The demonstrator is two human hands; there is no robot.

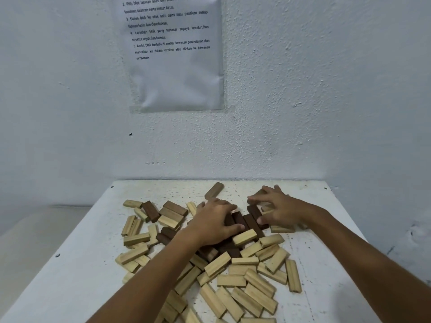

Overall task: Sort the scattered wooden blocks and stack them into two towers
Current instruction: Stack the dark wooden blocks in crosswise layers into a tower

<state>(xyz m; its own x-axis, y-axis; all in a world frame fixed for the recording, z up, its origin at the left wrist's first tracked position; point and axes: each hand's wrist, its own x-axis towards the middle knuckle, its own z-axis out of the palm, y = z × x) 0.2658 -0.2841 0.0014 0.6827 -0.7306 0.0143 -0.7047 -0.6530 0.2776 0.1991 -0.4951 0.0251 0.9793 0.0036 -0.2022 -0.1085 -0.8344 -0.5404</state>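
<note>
Both hands rest on a cluster of dark brown blocks (247,221) mid-surface: the left hand (213,223) curls over their near ends, the right hand (276,209) pinches the far side. Pale wooden blocks (245,287) lie scattered across the white surface (70,264).

Both hands (213,223) (278,209) press dark blocks (250,221) amid scattered pale blocks (247,297).

- Two bare forearms come into view from the bottom edge, with no sleeve, cuff or glove on either one.
- The left hand (213,223) wears no ring, watch or band on the wrist or fingers that show.
- The right hand (278,207) is likewise unadorned, with short plain nails.
- Both wrists are uncovered right up to the frame's lower border.
</note>
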